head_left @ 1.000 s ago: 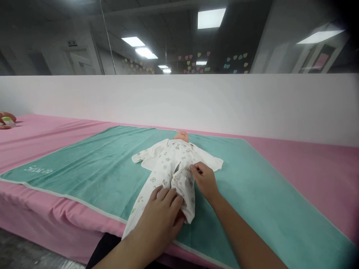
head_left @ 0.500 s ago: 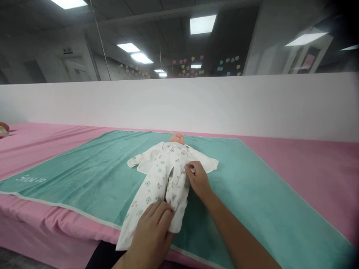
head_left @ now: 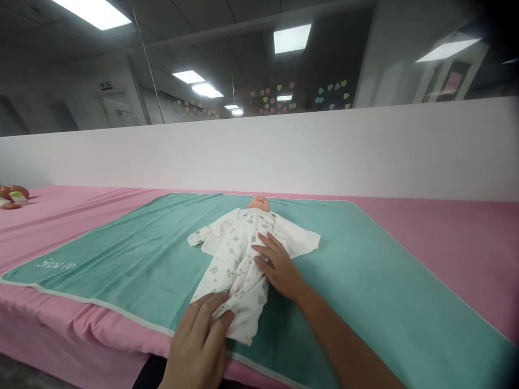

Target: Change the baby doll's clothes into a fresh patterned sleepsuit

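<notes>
A baby doll (head_left: 259, 203) lies on its back on a teal towel (head_left: 357, 270), its head at the far end. It wears a white top (head_left: 298, 237) with both sleeves spread out sideways. White printed baby pants (head_left: 231, 259) lie along the doll's front, with the legs toward me. My right hand (head_left: 279, 270) rests on the right side of the pants, fingers spread. At the near end, my left hand (head_left: 200, 337) lies over the left pant leg with thumb and fingers apart, hiding that leg's hem. The doll's legs are covered from view.
Pink cloth (head_left: 458, 237) covers the surface beneath the towel. Another doll (head_left: 14, 195), partly cut off, lies at the far left. A low white wall (head_left: 259, 156) runs along the back, with glass above it. The surface's front edge is near me.
My right hand has opened from a pinch and moved slightly left onto the pants. My left hand has loosened and shifted left. The gap between the pant legs has closed up.
</notes>
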Action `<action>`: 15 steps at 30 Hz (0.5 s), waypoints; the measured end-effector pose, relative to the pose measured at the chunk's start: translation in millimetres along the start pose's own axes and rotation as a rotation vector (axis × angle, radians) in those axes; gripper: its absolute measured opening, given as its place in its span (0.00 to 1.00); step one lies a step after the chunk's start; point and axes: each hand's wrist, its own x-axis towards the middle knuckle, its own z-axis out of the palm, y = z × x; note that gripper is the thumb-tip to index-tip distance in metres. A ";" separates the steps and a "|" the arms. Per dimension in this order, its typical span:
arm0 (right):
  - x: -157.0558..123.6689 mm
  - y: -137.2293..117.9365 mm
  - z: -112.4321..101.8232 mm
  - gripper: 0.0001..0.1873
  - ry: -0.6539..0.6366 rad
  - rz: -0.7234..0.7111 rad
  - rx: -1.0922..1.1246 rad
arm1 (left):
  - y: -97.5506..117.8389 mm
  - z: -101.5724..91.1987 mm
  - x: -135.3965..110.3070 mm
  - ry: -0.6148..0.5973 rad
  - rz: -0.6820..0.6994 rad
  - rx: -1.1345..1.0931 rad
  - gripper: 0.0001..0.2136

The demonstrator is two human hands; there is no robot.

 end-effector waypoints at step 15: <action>0.9 24.7 4.1 0.31 0.102 0.426 0.118 | 15.4 7.7 8.0 -0.118 0.087 -0.195 0.14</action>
